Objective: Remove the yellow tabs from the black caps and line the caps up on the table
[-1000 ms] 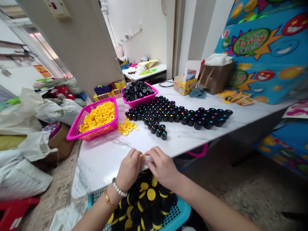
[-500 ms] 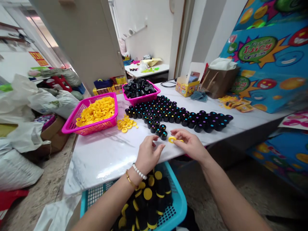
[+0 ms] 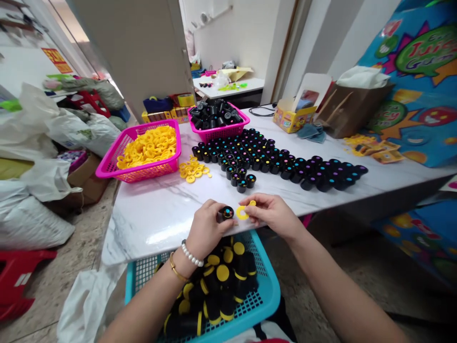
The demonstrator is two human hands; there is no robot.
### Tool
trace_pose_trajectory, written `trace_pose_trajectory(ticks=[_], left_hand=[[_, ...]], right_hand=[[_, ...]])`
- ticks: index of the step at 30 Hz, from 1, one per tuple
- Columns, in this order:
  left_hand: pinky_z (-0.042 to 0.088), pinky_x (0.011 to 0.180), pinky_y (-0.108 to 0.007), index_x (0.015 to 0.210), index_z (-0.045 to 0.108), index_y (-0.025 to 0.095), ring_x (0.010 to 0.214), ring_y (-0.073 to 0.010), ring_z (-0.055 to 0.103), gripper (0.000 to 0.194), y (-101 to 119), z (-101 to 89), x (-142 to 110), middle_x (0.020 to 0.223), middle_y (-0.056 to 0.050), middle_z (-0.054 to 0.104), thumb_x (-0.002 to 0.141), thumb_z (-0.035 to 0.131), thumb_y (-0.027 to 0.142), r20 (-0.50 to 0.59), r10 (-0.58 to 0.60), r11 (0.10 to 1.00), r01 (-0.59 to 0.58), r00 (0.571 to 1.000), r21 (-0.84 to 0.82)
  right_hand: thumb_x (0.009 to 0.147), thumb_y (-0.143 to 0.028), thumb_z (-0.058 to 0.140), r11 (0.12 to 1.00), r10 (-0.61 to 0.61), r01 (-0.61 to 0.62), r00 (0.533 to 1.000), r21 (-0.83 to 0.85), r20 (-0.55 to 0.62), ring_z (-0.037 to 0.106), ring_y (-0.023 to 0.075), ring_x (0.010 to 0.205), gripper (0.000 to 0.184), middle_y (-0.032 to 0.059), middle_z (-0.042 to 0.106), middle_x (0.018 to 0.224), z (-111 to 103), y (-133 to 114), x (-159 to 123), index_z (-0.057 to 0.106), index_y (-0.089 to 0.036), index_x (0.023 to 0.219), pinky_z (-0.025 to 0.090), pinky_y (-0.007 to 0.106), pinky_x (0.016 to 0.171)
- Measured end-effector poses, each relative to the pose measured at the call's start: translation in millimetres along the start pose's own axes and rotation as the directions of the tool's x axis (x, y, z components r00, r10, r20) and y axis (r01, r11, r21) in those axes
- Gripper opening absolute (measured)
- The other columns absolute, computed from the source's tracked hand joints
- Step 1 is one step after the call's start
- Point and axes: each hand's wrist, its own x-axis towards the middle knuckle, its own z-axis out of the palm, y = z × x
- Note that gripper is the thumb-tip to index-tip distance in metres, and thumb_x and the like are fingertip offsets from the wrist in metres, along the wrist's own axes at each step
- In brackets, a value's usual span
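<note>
Left hand (image 3: pixel 207 223) pinches black cup (image 3: pixel 227 212), opening upward | right hand (image 3: pixel 272 212) pinches yellow ring (image 3: pixel 239 213) | ring just right of cup, apart

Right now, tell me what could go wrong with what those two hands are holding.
The thin yellow ring is pinched at one side by the right hand, so it might slip past the white marble-patterned table into the blue-green mesh basket below.

The small round black cup in the left hand is near that table's edge and might tip, spilling the coloured bits inside if loose.
</note>
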Motion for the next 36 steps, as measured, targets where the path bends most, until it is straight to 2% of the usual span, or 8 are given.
trace_pose_trajectory(ticks=[4,10,17,22,28,30,33,36], left_hand=[[0.043,0.066,-0.025,0.091,0.065,0.016,0.073,-0.0134,0.054,0.02,-2.7,4.3,-4.7,0.082,-0.001,0.055,0.076,0.069,0.03,-0.012,0.002,1.0,-0.002,1.0,0.018],[0.042,0.067,-0.025,0.083,0.061,0.017,0.075,-0.0144,0.053,0.019,-5.4,9.6,-7.7,0.08,0.0,0.053,0.078,0.068,0.034,-0.046,0.025,0.999,-0.024,0.999,0.027],[0.043,0.067,-0.026,0.086,0.061,0.018,0.073,-0.0139,0.053,0.021,-6.4,9.3,-9.2,0.081,0.0,0.052,0.078,0.068,0.036,-0.031,0.025,1.0,-0.025,0.999,0.01],[0.043,0.068,-0.026,0.085,0.06,0.018,0.075,-0.0145,0.053,0.019,-5.7,11.0,-9.6,0.082,0.0,0.052,0.081,0.064,0.037,-0.024,0.017,0.999,-0.016,1.0,0.05],[0.045,0.068,-0.027,0.088,0.061,0.016,0.074,-0.0154,0.056,0.021,3.1,-7.8,-9.5,0.08,-0.003,0.057,0.079,0.063,0.034,0.06,0.001,1.0,0.001,0.998,-0.026],[0.043,0.056,-0.024,0.092,0.06,0.016,0.059,-0.0122,0.055,0.028,7.4,-16.0,-7.3,0.07,-0.001,0.059,0.087,0.05,0.042,0.232,-0.063,0.97,0.114,0.971,-0.214],[0.033,0.037,-0.019,0.089,0.058,0.015,0.036,-0.0071,0.045,0.045,12.0,-19.1,-1.7,0.055,0.002,0.057,0.094,0.031,0.05,0.494,-0.202,0.776,0.446,0.846,-0.446],[0.03,0.032,-0.015,0.079,0.057,0.013,0.032,-0.0048,0.044,0.04,13.5,-14.0,3.6,0.052,0.002,0.055,0.093,0.038,0.046,0.54,-0.277,0.615,0.578,0.795,-0.536]], right_hand=[[0.07,-0.034,0.072,0.992,-0.039,0.048,0.996,-0.121,0.08,0.053,0.0099,0.054,0.022,0.0009,0.063,0.065,16.3,-10.5,11.0,0.072,-0.014,0.081,0.042,0.021,0.049],[0.076,-0.032,0.067,0.906,-0.24,0.215,0.97,-0.363,-0.024,0.055,0.0113,0.057,0.017,0.0022,0.06,0.072,32.8,-8.1,23.1,0.072,-0.016,0.076,0.042,0.022,0.048],[0.081,-0.041,0.061,0.971,-0.073,0.061,0.996,-0.231,-0.045,0.052,0.0114,0.044,0.022,-0.0024,0.055,0.058,37.2,1.8,18.2,0.059,-0.019,0.078,0.044,0.024,0.042],[0.082,-0.033,0.061,0.841,-0.291,0.233,0.956,-0.488,-0.046,0.053,0.0125,0.059,0.019,0.0005,0.056,0.07,36.1,1.8,18.5,0.062,-0.018,0.072,0.043,0.024,0.053],[0.086,-0.034,0.057,0.866,-0.259,0.236,0.966,-0.44,0.007,0.053,0.013,0.063,0.019,0.0003,0.058,0.07,34.1,0.4,18.2,0.061,-0.018,0.077,0.043,0.024,0.057],[0.086,-0.034,0.057,0.878,-0.252,0.239,0.967,-0.414,0.023,0.054,0.0129,0.064,0.019,0.0002,0.059,0.07,34.6,1.1,17.0,0.061,-0.018,0.078,0.043,0.024,0.058],[0.088,-0.037,0.054,0.903,-0.195,0.187,0.981,-0.386,0.02,0.054,0.0118,0.058,0.02,-0.0003,0.058,0.069,36.2,4.1,14.5,0.06,-0.018,0.082,0.043,0.023,0.052],[0.088,-0.043,0.053,0.922,-0.155,0.131,0.987,-0.365,-0.037,0.054,0.0111,0.054,0.024,-0.0001,0.058,0.07,36.1,4.8,13.8,0.058,-0.019,0.086,0.043,0.022,0.049]])
